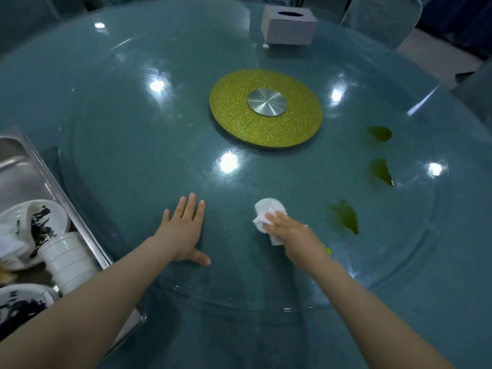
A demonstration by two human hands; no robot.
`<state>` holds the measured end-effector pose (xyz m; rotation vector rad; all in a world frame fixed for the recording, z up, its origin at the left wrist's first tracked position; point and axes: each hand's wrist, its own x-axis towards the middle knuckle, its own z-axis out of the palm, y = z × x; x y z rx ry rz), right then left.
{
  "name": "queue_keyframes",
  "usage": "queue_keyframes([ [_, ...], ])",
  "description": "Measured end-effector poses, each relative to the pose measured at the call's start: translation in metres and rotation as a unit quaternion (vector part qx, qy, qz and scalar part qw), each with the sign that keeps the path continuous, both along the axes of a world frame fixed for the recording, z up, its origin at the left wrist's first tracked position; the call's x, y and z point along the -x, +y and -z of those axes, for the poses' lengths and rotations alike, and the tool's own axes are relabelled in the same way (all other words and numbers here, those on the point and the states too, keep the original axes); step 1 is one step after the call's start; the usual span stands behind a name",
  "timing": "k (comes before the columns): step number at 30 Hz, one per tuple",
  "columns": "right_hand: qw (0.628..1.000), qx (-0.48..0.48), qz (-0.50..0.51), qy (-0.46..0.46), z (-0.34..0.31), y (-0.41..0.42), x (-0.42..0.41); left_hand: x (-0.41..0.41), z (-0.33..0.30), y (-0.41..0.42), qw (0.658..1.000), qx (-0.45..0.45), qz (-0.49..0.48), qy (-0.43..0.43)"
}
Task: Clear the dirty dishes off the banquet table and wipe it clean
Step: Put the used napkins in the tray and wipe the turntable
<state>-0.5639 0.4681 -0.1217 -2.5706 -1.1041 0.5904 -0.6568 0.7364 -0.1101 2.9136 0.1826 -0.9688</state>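
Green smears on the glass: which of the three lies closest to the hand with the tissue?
The lowest green smear, just right of the right hand holding the white tissue. The middle smear and top smear lie farther up the glass.

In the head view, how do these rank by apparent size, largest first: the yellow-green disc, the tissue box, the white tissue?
1. Yellow-green disc, clearly the largest.
2. Tissue box, though it sits farther from the camera.
3. White tissue, partly hidden under the right hand.

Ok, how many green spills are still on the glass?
3, all to the right of the right hand: one near the yellow disc, one midway, one nearest the tissue. None look hidden.
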Motion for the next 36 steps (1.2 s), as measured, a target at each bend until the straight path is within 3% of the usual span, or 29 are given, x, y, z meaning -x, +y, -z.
queue_keyframes([
  [4,0.989,0.029,0.126,-0.073,-0.008,-0.026,-0.048,-0.001,0.001,0.002,1.000,-0.002,0.005,0.006],
  [11,0.984,0.028,0.166,-0.067,0.000,-0.014,-0.039,-0.002,0.003,0.003,1.000,-0.013,0.006,0.009],
  [14,0.989,0.013,0.145,-0.037,0.004,-0.008,-0.014,-0.002,0.002,0.003,1.000,-0.014,0.007,0.013],
  [19,0.999,0.031,0.016,-0.022,0.005,0.013,0.022,-0.005,-0.004,0.003,1.000,-0.016,0.004,0.018],
  [22,0.999,0.030,0.024,-0.021,-0.006,0.010,0.015,-0.006,-0.007,0.005,1.000,-0.010,-0.005,0.018],
  [28,0.978,-0.112,0.172,-0.022,-0.029,-0.033,0.009,-0.001,-0.006,0.010,1.000,0.003,-0.010,-0.008],
  [30,0.960,-0.125,0.250,0.015,-0.030,-0.051,0.009,0.001,-0.005,0.013,1.000,0.006,-0.010,-0.015],
  [33,0.943,-0.138,0.287,0.093,-0.025,-0.069,0.016,0.001,-0.006,0.012,1.000,0.008,-0.015,-0.019],
  [36,0.905,-0.212,0.345,0.131,-0.018,-0.076,0.034,0.001,-0.006,0.008,1.000,0.010,-0.022,-0.016],
])
